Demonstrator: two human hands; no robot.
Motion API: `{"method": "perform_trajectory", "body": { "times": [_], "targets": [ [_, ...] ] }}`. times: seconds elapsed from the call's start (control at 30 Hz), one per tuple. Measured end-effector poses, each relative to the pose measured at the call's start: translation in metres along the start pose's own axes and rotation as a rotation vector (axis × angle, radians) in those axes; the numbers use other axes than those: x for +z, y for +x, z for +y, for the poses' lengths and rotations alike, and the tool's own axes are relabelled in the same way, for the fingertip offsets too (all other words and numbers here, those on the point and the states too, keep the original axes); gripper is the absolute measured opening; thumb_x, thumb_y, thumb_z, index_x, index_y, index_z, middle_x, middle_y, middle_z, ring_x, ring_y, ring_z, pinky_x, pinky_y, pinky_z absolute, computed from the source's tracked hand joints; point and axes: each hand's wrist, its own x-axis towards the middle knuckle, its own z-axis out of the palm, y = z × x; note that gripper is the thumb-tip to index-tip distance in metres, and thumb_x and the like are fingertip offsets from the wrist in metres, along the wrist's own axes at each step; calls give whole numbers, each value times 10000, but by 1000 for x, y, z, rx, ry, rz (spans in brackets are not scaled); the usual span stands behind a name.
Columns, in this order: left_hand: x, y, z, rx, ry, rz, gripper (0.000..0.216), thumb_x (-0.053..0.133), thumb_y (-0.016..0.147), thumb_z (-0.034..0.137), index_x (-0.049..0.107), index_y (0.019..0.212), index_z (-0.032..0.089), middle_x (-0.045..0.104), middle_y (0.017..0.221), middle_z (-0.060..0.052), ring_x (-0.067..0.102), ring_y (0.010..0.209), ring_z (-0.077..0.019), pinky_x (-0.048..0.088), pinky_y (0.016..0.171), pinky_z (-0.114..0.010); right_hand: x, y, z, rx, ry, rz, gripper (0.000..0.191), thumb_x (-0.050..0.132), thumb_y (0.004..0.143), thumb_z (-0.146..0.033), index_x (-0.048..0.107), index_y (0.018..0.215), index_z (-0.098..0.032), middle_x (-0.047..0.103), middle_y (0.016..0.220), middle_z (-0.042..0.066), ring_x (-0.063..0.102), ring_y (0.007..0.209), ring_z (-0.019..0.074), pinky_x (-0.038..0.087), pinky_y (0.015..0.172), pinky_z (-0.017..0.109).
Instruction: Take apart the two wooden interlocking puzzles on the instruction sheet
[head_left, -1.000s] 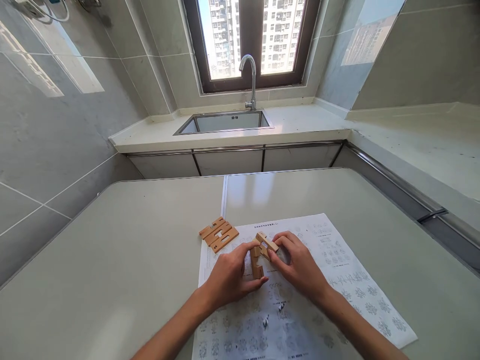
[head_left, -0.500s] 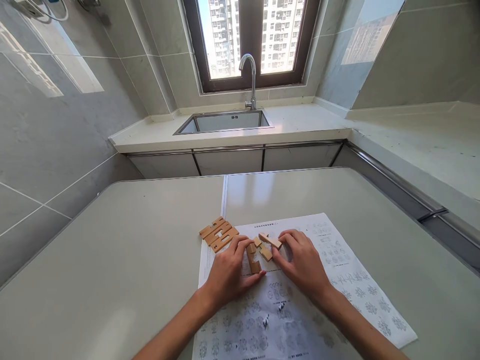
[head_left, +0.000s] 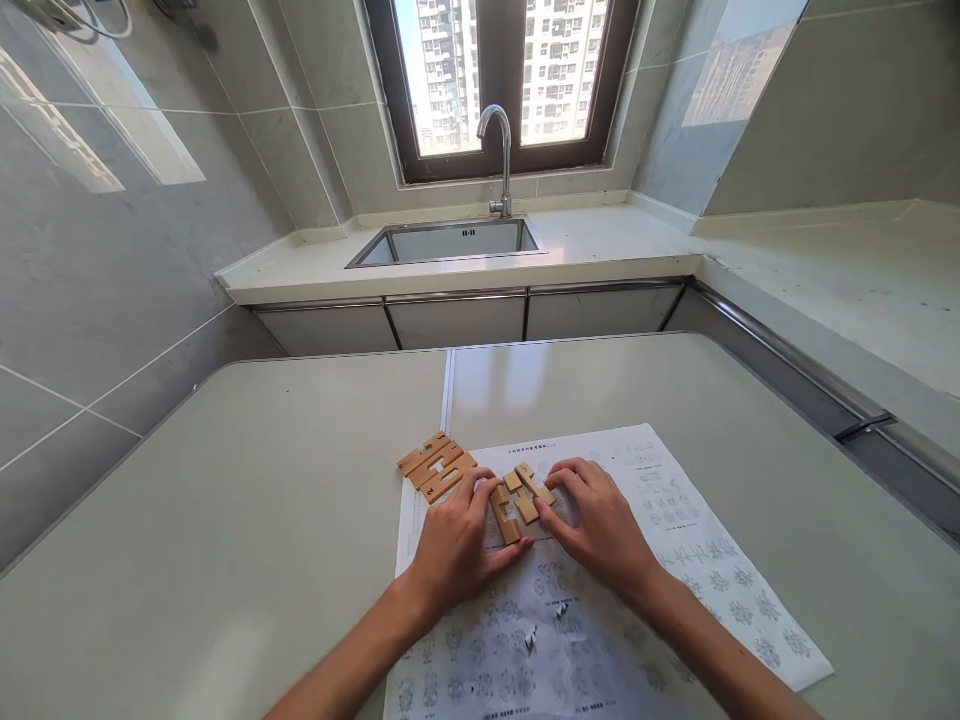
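My left hand (head_left: pixel 454 540) has its fingertips and thumb at the two ends of a notched wooden puzzle piece (head_left: pixel 504 516), lying on a printed sheet (head_left: pixel 645 650). Between thumb and fingers, my right hand (head_left: pixel 600 520) pinches the near end of a paler wooden puzzle piece (head_left: pixel 534 484). That piece slants beside another small notched wooden piece (head_left: pixel 526 507), between the two hands. Several flat wooden pieces with slots and notches (head_left: pixel 437 467) lie side by side beyond my left hand, partly over the sheet's corner.
A pale table (head_left: pixel 225 520) with a seam down its far half carries the sheet, which has small torn spots. Beyond it is a counter (head_left: pixel 600 235) with a sink (head_left: pixel 457 243) and a tap (head_left: pixel 505 165) under a window. Another counter (head_left: pixel 855 290) runs along the right.
The paler piece in my right hand has swung to a steeper slant and sits lower against its neighbour. My right hand has shifted slightly left; my left hand keeps its hold.
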Motion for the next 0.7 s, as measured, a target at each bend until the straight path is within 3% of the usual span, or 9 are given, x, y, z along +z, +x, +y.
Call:
{"method": "perform_trajectory", "body": {
  "times": [0.7],
  "targets": [
    [1, 0, -1, 40, 64, 45, 623, 754, 898, 409, 455, 1408, 212, 658, 1335, -135, 713, 1145, -322, 647, 834, -435, -1, 0, -2, -92, 52, -26, 72, 627, 994, -301, 651, 957, -243, 685, 1052, 102, 664, 993, 295, 573, 855, 461]
  ]
}}
